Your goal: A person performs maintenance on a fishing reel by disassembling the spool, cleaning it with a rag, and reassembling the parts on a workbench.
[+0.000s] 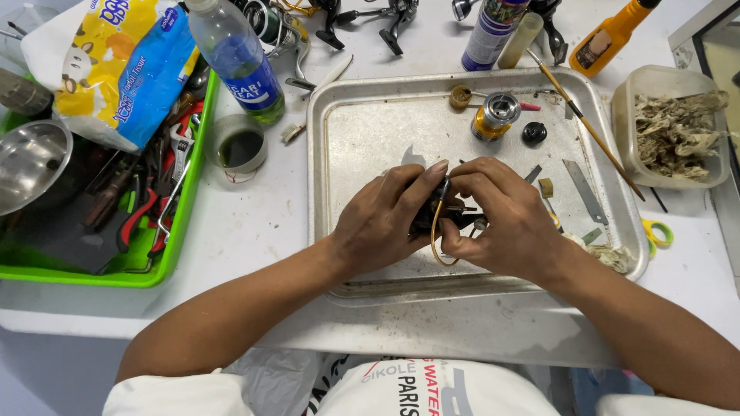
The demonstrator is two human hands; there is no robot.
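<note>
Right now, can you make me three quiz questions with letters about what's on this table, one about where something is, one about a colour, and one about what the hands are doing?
1. Where is the small black part with the thin curved wire?
A. in the green bin
B. above the metal tray
C. in the clear tub

2. What colour is the squeeze bottle at the top right?
A. orange
B. purple
C. white

3. What are the two hands doing?
A. resting flat
B. both holding the small part
C. one lifting the water bottle

Answers:
1 B: it sits over the metal tray.
2 A: its body is orange.
3 B: the left hand and right hand both close their fingers on it.
</note>
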